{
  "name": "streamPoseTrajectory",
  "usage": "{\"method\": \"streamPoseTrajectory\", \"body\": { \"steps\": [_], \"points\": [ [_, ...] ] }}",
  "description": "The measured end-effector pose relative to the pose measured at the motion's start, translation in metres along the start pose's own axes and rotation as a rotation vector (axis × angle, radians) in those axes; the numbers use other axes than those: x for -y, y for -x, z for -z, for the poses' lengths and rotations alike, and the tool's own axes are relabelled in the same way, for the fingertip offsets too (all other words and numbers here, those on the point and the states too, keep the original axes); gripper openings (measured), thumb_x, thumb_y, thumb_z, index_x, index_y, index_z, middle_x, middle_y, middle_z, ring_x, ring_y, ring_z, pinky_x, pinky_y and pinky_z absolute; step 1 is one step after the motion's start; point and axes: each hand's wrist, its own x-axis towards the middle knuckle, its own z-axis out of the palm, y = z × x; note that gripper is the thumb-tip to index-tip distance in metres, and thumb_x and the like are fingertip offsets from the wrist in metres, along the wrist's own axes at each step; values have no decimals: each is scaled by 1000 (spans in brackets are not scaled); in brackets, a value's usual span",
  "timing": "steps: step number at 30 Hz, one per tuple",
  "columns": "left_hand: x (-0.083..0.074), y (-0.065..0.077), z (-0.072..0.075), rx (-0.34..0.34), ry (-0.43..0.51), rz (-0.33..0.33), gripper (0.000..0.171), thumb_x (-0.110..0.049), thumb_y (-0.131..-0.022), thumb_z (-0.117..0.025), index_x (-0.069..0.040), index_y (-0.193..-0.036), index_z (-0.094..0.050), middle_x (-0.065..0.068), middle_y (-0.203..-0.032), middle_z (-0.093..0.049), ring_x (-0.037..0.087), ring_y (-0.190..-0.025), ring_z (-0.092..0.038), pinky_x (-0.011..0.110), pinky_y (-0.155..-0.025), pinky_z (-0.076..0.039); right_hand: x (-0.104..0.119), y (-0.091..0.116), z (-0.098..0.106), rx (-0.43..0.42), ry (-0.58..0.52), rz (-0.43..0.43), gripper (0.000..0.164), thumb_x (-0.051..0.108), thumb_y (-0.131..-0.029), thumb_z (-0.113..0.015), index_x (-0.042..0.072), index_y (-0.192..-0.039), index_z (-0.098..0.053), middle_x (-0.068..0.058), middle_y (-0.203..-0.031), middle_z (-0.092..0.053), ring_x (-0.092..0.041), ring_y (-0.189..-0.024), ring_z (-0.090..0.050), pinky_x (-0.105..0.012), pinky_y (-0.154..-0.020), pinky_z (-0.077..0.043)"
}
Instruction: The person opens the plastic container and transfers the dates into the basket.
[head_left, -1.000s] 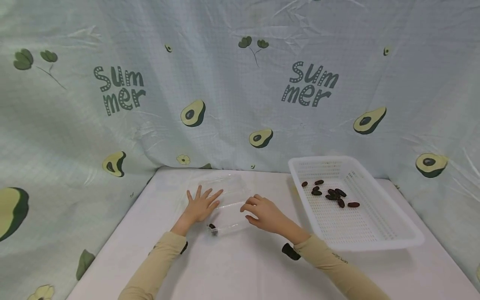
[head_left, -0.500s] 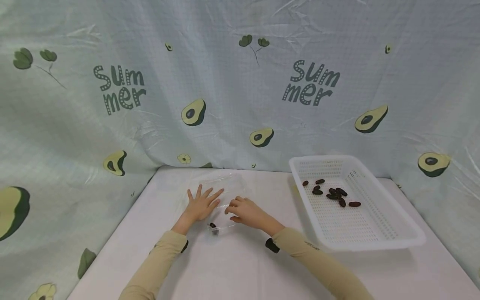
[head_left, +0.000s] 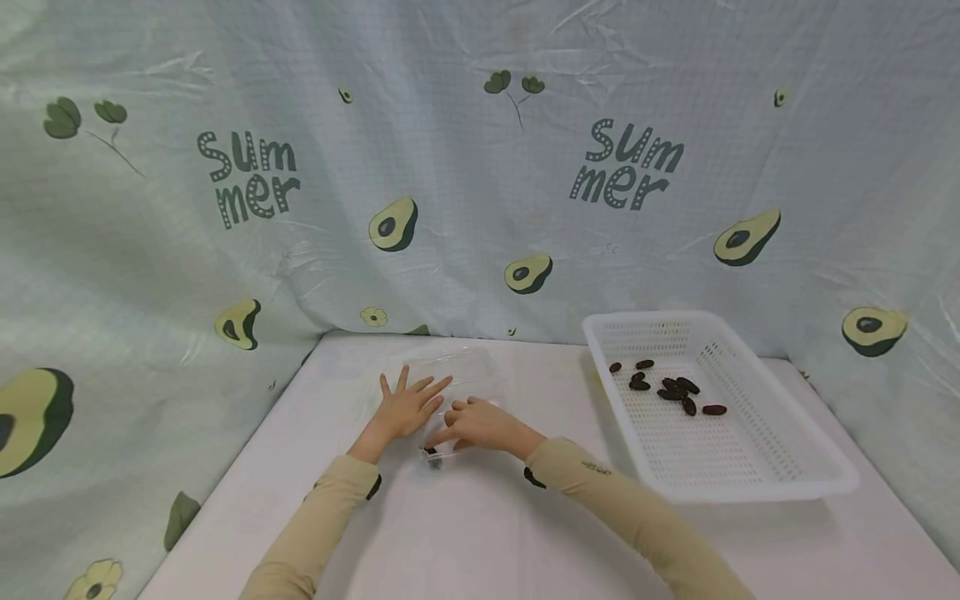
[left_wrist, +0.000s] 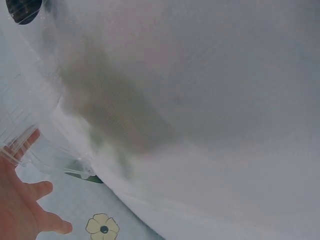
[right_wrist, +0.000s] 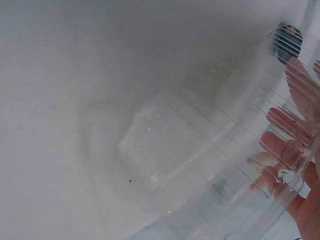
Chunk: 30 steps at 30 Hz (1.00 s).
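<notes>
A clear plastic box (head_left: 468, 367) stands on the table, with a dark brown date (head_left: 430, 451) at its near left corner. My left hand (head_left: 401, 410) is at the box's left side, fingers spread. My right hand (head_left: 480, 425) reaches to the box, its index finger stretched to the date and the other fingers bent. In the right wrist view, the fingertip meets the date (right_wrist: 288, 42) behind the clear ridged wall. The left wrist view shows the date (left_wrist: 24, 10) at the top left and part of my left hand (left_wrist: 22, 205) by the box's edge.
To the right stands a white perforated plastic basket (head_left: 757, 475) with several dark dates (head_left: 678, 387) toward its far left. A pale printed curtain (head_left: 457, 167) hangs behind the white table (head_left: 465, 542) and along its sides.
My right hand has moved left and toward me over the box, and its index finger has stretched down to the date. The left hand has kept its place.
</notes>
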Motion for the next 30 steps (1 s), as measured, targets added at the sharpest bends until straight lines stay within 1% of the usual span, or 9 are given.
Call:
{"method": "streamPoseTrajectory", "body": {
  "steps": [3,8,12,15,19,22,25,28,30],
  "points": [
    [1,0,0,2,-1,-2,44,-44,-96,-29,-34,-138,-31,10,-141,-38,50,-132,-9,74,-94,1,1,-3,0,23,90,45,49,42,-76,-61,53,-121,-45,13,-92,-60,-5,-82,-54,-19,-63,-41],
    [3,0,-3,-10,10,-1,43,-42,-96,-31,-33,-138,-32,11,-140,-39,50,-132,-10,74,-94,2,3,-8,0,63,115,52,46,40,-77,-60,53,-119,-47,13,-95,-61,-5,-82,-56,-20,-65,-43],
    [3,0,-4,-14,21,4,43,-40,-96,-31,-33,-138,-32,12,-140,-38,50,-132,-10,73,-94,2,3,-9,-1,63,90,52,41,39,-79,-60,50,-117,-51,11,-95,-61,-8,-83,-56,-21,-67,-45],
    [3,1,-5,-15,23,5,43,-41,-96,-30,-33,-138,-32,12,-140,-38,51,-132,-11,74,-94,1,1,-8,-4,40,66,60,31,39,-78,-60,45,-109,-55,11,-93,-60,-8,-80,-54,-19,-62,-40],
    [2,1,-5,-11,23,6,44,-43,-96,-28,-33,-138,-31,12,-141,-37,50,-132,-11,74,-94,0,-2,-7,-8,15,85,83,23,41,-78,-60,38,-100,-57,10,-93,-58,-7,-81,-51,-19,-59,-35],
    [2,1,-4,-6,24,5,44,-44,-96,-27,-33,-139,-31,13,-141,-36,50,-132,-10,73,-94,1,-5,-8,-9,1,108,107,25,42,-77,-61,37,-101,-57,10,-98,-58,-7,-87,-51,-19,-62,-39],
    [2,1,-4,-2,27,6,44,-44,-96,-27,-33,-139,-30,13,-142,-35,50,-132,-9,73,-95,1,-6,-9,-8,-14,119,137,32,43,-76,-61,40,-108,-56,11,-103,-58,-5,-92,-53,-20,-66,-42],
    [2,0,-5,-1,29,6,44,-44,-96,-27,-33,-139,-30,13,-142,-35,50,-133,-9,73,-95,1,-7,-9,-7,-18,115,172,37,44,-76,-61,44,-113,-54,12,-104,-58,-3,-93,-54,-20,-66,-42],
    [2,-1,-5,-1,28,4,44,-44,-96,-27,-33,-139,-30,13,-142,-35,50,-132,-9,73,-95,0,-8,-9,-5,-8,104,186,35,43,-77,-60,45,-112,-55,13,-102,-58,-4,-92,-54,-20,-64,-41]
  ]
}}
